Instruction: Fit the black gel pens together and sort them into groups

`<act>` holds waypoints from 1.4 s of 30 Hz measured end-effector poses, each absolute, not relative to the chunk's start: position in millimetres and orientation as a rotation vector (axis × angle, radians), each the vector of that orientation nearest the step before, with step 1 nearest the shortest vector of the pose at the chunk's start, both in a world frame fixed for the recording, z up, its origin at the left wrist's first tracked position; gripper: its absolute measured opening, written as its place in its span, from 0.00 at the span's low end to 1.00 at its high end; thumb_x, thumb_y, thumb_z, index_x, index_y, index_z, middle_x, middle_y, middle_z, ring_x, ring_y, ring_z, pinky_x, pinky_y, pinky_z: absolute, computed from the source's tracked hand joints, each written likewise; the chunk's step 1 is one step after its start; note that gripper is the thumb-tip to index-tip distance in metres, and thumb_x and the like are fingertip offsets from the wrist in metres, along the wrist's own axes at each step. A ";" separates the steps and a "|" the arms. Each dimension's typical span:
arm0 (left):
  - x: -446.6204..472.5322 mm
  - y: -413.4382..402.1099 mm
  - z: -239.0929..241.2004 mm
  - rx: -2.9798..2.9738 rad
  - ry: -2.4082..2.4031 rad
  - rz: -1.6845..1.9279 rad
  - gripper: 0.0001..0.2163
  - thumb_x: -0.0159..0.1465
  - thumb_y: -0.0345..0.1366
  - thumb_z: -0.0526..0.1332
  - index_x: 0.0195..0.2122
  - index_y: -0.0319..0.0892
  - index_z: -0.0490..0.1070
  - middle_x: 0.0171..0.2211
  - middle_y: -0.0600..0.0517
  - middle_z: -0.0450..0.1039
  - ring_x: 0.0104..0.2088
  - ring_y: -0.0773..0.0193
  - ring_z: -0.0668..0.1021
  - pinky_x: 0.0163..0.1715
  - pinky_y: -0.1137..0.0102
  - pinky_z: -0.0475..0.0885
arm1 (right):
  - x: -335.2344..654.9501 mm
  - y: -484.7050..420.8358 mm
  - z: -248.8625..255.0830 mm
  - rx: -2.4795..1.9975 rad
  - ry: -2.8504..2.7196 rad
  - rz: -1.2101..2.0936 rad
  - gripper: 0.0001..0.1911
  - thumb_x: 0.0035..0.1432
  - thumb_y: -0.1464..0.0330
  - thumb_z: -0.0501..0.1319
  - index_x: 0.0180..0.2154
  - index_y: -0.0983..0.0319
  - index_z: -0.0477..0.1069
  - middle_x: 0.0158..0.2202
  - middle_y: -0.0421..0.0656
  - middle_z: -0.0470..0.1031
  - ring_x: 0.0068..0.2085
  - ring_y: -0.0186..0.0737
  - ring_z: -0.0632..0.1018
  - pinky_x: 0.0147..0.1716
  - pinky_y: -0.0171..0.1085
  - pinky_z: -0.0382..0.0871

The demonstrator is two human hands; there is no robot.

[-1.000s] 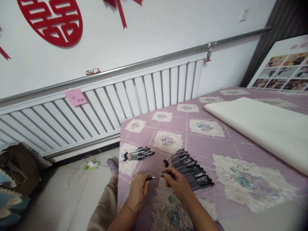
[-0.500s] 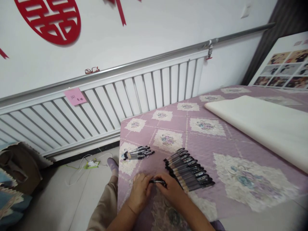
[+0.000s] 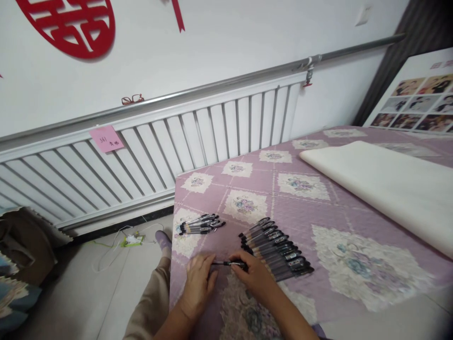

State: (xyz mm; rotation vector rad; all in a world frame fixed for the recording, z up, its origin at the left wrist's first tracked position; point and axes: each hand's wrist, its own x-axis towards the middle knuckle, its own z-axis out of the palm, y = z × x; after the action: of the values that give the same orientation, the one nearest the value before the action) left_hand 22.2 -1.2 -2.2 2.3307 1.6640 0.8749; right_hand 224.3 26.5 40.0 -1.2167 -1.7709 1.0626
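A slim black gel pen (image 3: 223, 263) lies level between my two hands, just above the flowered cloth. My right hand (image 3: 254, 276) pinches its right end between thumb and fingers. At its left end my left hand (image 3: 198, 277) is closed, fingertips around the tip, which they hide. Close by my right hand, several capped black pens (image 3: 279, 248) lie side by side in a slanting row. Beyond my left hand rests a smaller bundle of pens (image 3: 201, 225) without visible caps, near the left edge of the cloth.
A purple patterned cloth (image 3: 274, 193) covers the surface in front of me. Folded cream fabric (image 3: 382, 184) lies at the right. A white radiator (image 3: 191, 141) stands along the wall, with a pink note (image 3: 106, 139) on it. A power strip (image 3: 133, 241) sits on the floor.
My hands have drawn a little apart, with my left hand shifted left. More of the pen's length shows between them. The two groups of pens appear unchanged.
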 end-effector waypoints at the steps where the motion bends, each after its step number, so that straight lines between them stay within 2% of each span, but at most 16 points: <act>1: 20.7 -1.4 -2.0 2.330 1.650 0.865 0.16 0.64 0.33 0.54 0.53 0.45 0.66 0.46 0.45 0.70 0.48 0.54 0.70 0.50 0.52 0.63 | 225.1 26.2 40.3 -1.216 -1.776 1.072 0.10 0.51 0.70 0.56 0.36 0.60 0.74 0.35 0.41 0.78 0.37 0.40 0.76 0.39 0.37 0.68; 5: 18.1 0.0 -0.8 2.338 1.529 0.803 0.12 0.66 0.35 0.51 0.48 0.44 0.69 0.39 0.47 0.71 0.41 0.57 0.72 0.43 0.60 0.68 | 222.6 24.2 41.5 -1.182 -1.819 1.118 0.10 0.51 0.71 0.56 0.35 0.60 0.74 0.34 0.41 0.78 0.37 0.40 0.76 0.39 0.36 0.68; 10: 19.7 1.8 1.6 2.351 1.479 0.713 0.11 0.67 0.36 0.51 0.43 0.45 0.71 0.34 0.49 0.70 0.37 0.58 0.72 0.37 0.65 0.68 | 212.8 24.3 40.2 -1.097 -1.875 1.144 0.10 0.50 0.72 0.57 0.34 0.60 0.74 0.34 0.41 0.78 0.38 0.40 0.76 0.40 0.37 0.67; 25: 18.7 1.4 6.3 2.216 1.502 0.643 0.10 0.66 0.34 0.52 0.40 0.45 0.73 0.33 0.50 0.71 0.36 0.60 0.73 0.36 0.68 0.67 | 200.1 30.3 31.6 -1.156 -1.885 1.190 0.11 0.48 0.73 0.57 0.33 0.62 0.75 0.34 0.43 0.79 0.37 0.41 0.77 0.41 0.38 0.68; 31: 19.0 -0.4 8.0 2.237 1.537 0.627 0.11 0.66 0.34 0.52 0.43 0.45 0.73 0.34 0.49 0.72 0.36 0.59 0.73 0.37 0.66 0.67 | 197.9 29.8 33.7 -1.171 -1.844 1.262 0.11 0.49 0.72 0.57 0.34 0.62 0.76 0.34 0.43 0.79 0.37 0.40 0.77 0.41 0.37 0.68; 37: 20.7 -0.5 7.6 2.257 1.561 0.615 0.11 0.66 0.34 0.51 0.39 0.44 0.73 0.33 0.49 0.71 0.35 0.59 0.72 0.36 0.67 0.68 | 197.5 29.8 33.0 -1.185 -1.832 1.277 0.11 0.48 0.72 0.56 0.33 0.61 0.76 0.33 0.42 0.79 0.36 0.40 0.77 0.39 0.36 0.69; 40: 22.2 0.7 4.2 2.275 1.528 0.674 0.11 0.66 0.34 0.51 0.42 0.45 0.73 0.34 0.50 0.71 0.36 0.60 0.72 0.37 0.67 0.69 | 200.1 29.2 32.2 -1.159 -1.841 1.245 0.10 0.48 0.72 0.56 0.32 0.61 0.75 0.33 0.42 0.79 0.37 0.40 0.77 0.40 0.37 0.69; 42: 23.2 1.6 2.0 2.284 1.502 0.718 0.11 0.66 0.33 0.51 0.44 0.45 0.72 0.35 0.50 0.71 0.37 0.60 0.73 0.38 0.67 0.69 | 203.1 28.3 32.1 -1.157 -1.818 1.223 0.12 0.49 0.71 0.57 0.36 0.61 0.75 0.36 0.43 0.79 0.39 0.41 0.77 0.41 0.37 0.68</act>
State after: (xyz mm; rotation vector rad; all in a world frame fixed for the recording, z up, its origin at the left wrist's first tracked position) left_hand 23.2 1.6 2.0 2.2840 1.5018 0.7181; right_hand 203.1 28.3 32.1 -1.1569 -1.8180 1.2228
